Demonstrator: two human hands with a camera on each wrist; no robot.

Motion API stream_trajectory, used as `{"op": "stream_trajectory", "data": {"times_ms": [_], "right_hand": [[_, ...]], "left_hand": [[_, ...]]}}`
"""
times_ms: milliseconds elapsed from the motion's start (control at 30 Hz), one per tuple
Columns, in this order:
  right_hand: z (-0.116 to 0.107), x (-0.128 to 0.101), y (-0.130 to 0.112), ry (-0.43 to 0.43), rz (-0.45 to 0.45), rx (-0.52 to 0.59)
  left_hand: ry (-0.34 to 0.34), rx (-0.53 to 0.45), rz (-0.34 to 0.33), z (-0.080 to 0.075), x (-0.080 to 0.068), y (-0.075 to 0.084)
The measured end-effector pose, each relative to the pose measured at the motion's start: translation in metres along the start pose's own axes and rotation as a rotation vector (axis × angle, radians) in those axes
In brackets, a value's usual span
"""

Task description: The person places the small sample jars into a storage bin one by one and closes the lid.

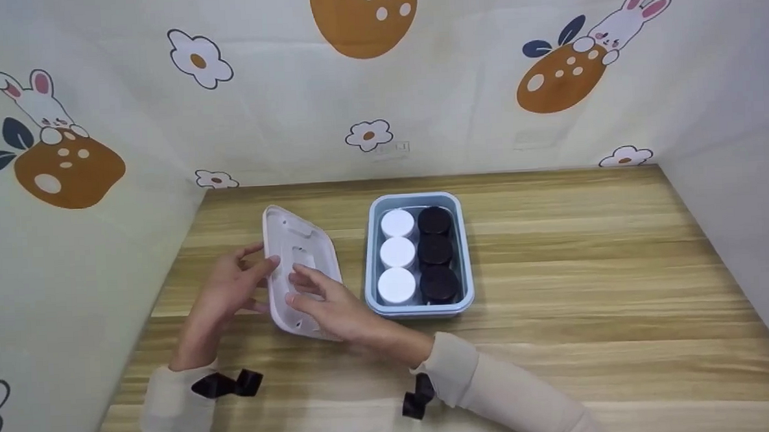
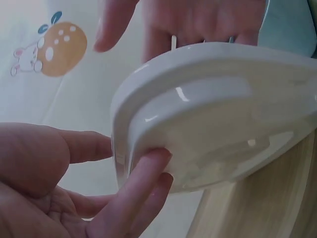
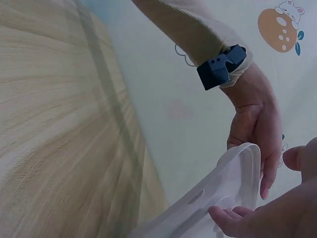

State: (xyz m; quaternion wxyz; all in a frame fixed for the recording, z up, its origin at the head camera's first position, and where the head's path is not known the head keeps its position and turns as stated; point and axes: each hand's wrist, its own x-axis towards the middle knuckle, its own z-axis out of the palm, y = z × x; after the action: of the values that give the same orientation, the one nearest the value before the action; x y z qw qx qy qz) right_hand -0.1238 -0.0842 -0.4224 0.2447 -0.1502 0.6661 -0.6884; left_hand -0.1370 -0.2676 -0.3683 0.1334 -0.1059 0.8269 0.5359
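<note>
Both the left hand [image 1: 229, 291] and right hand [image 1: 327, 306] grasp the glossy white lid [image 1: 296, 272], tilted on edge above the bench [image 1: 588, 265] left of the blue container [image 1: 467, 251]; its far face hidden.

White lid, pale blue box, wood-grain tabletop

The lid [image 1: 299, 271] between the fingers [image 1: 309, 281] is plain glossy white, nearly translucent at its rim. Just right of the fingers, the box [image 1: 465, 251] is pale blue and holds three jars with white caps [image 1: 398, 254] beside three jars with black caps [image 1: 436, 251]. The tabletop [image 1: 588, 265] under them is light wood with darker brown streaks of grain. Both sleeves [image 1: 496, 386] are cream, each with a black strap [image 1: 226, 384] at the wrist. The backdrop [image 1: 483, 95] beyond the fingers is off-white, printed with orange spotted shapes, white rabbits with pink ears, navy leaves and white flowers with orange centres.
</note>
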Motion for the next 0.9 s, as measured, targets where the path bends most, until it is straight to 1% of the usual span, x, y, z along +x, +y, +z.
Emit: {"op": "stream_trajectory", "data": {"times_ms": [167,267,333,433,533,700,800,867,900], "right_hand": [[-0.008,-0.003,-0.010,0.027,-0.024,0.034],[-0.014,-0.004,-0.016,0.032,-0.020,0.051],[-0.019,-0.005,-0.019,0.038,-0.008,0.056],[-0.027,-0.007,-0.022,0.058,0.009,0.032],[-0.034,-0.010,-0.023,0.077,0.017,0.003],[-0.044,-0.017,-0.025,0.115,0.028,-0.029],[-0.050,-0.020,-0.026,0.154,0.029,-0.063],[-0.054,-0.022,-0.026,0.175,0.028,-0.082],[-0.057,-0.022,-0.026,0.179,0.027,-0.087]], "left_hand": [[0.014,-0.027,0.045,0.012,-0.007,0.010],[0.019,-0.032,0.069,0.019,-0.010,0.014],[0.014,-0.059,0.081,0.024,-0.011,0.015],[0.009,-0.114,0.102,0.033,-0.011,0.015],[0.012,-0.166,0.130,0.043,-0.010,0.010],[0.050,-0.250,0.178,0.062,-0.004,-0.005],[0.064,-0.264,0.193,0.072,0.002,-0.016],[0.069,-0.246,0.196,0.077,0.008,-0.025],[0.069,-0.234,0.186,0.079,0.010,-0.030]]}}
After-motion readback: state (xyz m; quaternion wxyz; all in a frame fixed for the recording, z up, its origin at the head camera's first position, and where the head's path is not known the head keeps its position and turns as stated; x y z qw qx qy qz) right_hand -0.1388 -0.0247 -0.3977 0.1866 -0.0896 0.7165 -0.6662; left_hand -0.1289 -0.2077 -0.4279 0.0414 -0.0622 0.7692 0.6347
